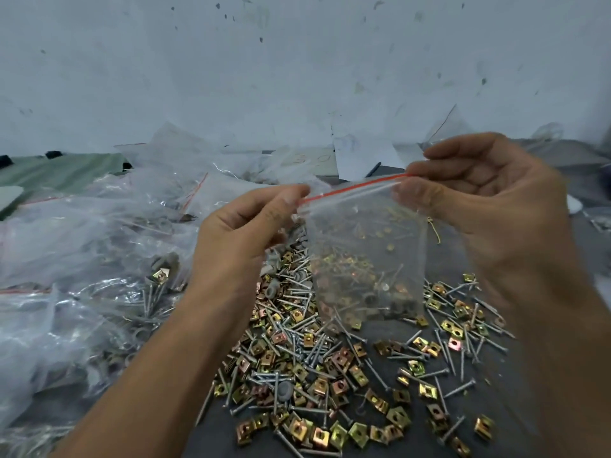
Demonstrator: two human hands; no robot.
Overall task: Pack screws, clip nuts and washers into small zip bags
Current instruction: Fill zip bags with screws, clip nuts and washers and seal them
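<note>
A small clear zip bag [367,246] with a red strip along its top hangs in the air above the table. My left hand [244,223] pinches its top left corner. My right hand [479,193] pinches its top right corner. Some screws and small parts lie at the bottom of the bag. Below it a loose heap of silver screws [297,352], brass-coloured clip nuts [360,434] and a few grey washers [284,390] is spread over the dark table [515,385].
A big pile of filled clear bags [82,259] covers the left side of the table. Empty bags and white paper sheets [360,157] lean at the back against a grey stained wall. A green sheet [59,170] lies far left.
</note>
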